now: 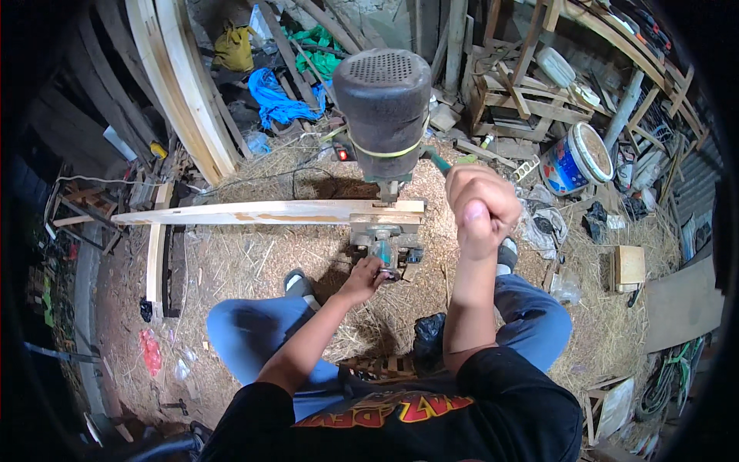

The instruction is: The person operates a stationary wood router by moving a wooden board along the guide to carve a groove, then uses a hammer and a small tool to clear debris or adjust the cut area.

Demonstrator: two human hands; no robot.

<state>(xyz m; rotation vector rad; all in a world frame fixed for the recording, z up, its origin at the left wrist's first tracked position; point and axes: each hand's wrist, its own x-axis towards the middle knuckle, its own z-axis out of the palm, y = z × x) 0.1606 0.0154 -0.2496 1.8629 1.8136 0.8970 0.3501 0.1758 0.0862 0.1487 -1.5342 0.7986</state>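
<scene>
A drill-press-like machine with a dark cylindrical motor head [383,108] stands in front of me, its vented top toward me. A long wooden board [262,213] lies sideways across its base, the right end under the tool and against the vise [382,223]. My right hand [481,206] is closed in a fist around the end of the green lever [437,160] at the machine's right side. My left hand [364,280] is closed on the vise handle [387,273] at the near side; its fingertips are partly hidden.
The board's left part rests on a wooden support [156,254]. Tall planks [185,92] lean at the back left. Blue plastic [273,100], a white and blue bucket [579,159] and scrap wood [531,108] lie around. Shavings cover the floor; a black bag [429,335] sits between my legs.
</scene>
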